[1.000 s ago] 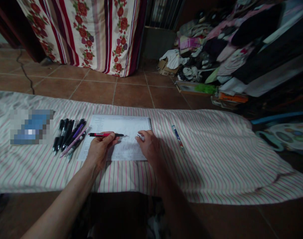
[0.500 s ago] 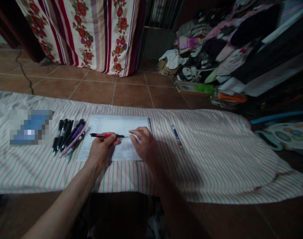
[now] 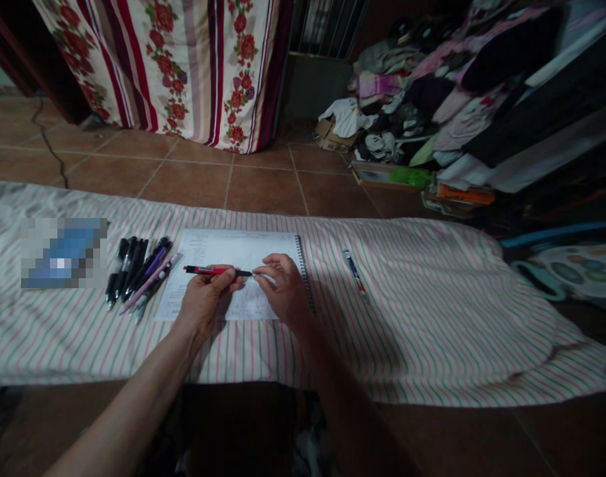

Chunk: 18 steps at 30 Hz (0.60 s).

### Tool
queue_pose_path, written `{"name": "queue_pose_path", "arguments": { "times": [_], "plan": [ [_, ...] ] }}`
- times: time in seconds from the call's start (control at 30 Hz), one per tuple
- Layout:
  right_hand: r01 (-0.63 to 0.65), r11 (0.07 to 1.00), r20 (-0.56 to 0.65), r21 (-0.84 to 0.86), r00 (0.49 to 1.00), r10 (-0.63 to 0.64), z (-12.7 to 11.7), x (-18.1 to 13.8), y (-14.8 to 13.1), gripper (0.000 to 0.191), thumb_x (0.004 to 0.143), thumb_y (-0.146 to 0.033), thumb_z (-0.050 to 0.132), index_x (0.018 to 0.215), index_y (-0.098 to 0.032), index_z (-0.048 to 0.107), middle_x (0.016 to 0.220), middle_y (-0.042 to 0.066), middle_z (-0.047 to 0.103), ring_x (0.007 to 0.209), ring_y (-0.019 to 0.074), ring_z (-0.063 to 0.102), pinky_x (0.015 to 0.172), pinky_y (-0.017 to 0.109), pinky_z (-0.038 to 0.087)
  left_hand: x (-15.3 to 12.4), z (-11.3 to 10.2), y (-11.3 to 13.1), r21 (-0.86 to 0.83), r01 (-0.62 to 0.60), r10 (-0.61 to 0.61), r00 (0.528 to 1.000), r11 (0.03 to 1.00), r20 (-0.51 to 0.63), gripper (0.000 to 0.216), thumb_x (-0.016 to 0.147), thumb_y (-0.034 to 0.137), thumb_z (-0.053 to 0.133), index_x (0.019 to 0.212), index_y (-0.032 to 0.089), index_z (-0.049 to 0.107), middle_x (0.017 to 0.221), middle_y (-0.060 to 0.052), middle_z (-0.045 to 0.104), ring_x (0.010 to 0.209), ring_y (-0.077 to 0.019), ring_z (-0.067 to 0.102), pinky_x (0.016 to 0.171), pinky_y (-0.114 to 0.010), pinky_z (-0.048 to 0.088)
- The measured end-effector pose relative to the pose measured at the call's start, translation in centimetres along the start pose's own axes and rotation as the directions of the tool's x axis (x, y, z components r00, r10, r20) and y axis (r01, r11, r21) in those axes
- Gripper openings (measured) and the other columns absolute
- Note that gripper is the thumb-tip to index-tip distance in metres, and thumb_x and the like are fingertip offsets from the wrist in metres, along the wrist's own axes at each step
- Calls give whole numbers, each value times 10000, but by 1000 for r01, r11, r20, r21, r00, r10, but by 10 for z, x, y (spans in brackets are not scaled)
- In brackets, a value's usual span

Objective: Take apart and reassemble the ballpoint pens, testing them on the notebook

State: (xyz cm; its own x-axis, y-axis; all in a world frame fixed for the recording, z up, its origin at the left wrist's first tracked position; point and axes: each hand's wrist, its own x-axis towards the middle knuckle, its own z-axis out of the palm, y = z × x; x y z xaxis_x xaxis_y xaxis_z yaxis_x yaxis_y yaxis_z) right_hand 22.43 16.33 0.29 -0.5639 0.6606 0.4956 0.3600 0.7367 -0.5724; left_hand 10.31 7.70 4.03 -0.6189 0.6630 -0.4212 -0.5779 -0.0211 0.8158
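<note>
- The left hand holds the red pen, its tip towards three o'clock.
- The right hand, with fingers narrow, is at this tip; its grip I cannot tell.
- Below them lies the spiral notebook; at its nine o'clock, several pens; at three, one blue pen.
- Far, about twelve o'clock, hangs a flowered curtain.

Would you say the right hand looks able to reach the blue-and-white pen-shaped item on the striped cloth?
Likely yes: only a flat white spiral notebook and striped cloth lie between the right hand and the item.
</note>
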Motion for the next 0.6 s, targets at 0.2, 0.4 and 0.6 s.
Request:
{"name": "queue_pose_path", "arguments": {
  "times": [0.2,0.4,0.6],
  "plan": [
    [-14,1000,6,10,1000,14,0,0,-1,118,838,-215,575,818,-213,692,984,61,577,924,174,564,846,320,479,-1,1,1,1,22,-22,1000,1000,1,56,687,28,671,693,73,638,565,-37,642,553,-116,645,582,-183,532],
    [16,1000,2,16,1000,-16,-1,1,-1,121,843,-203,568,810,-191,684,992,73,574,936,179,562,860,318,470,1,0,-3,-7,17,-17,1000,1000,13,73,737,18,619,695,77,628,568,-38,651,550,-105,650,584,-161,533],
    [4,1000,9,4,1000,-4,-2,1,-2,132,848,-207,559,805,-196,682,1009,71,573,948,181,560,870,321,467,1,-1,-3,-20,32,-32,999,999,7,93,748,11,604,689,77,633,574,-50,659,538,-100,647,567,-150,531]
  ]
}}
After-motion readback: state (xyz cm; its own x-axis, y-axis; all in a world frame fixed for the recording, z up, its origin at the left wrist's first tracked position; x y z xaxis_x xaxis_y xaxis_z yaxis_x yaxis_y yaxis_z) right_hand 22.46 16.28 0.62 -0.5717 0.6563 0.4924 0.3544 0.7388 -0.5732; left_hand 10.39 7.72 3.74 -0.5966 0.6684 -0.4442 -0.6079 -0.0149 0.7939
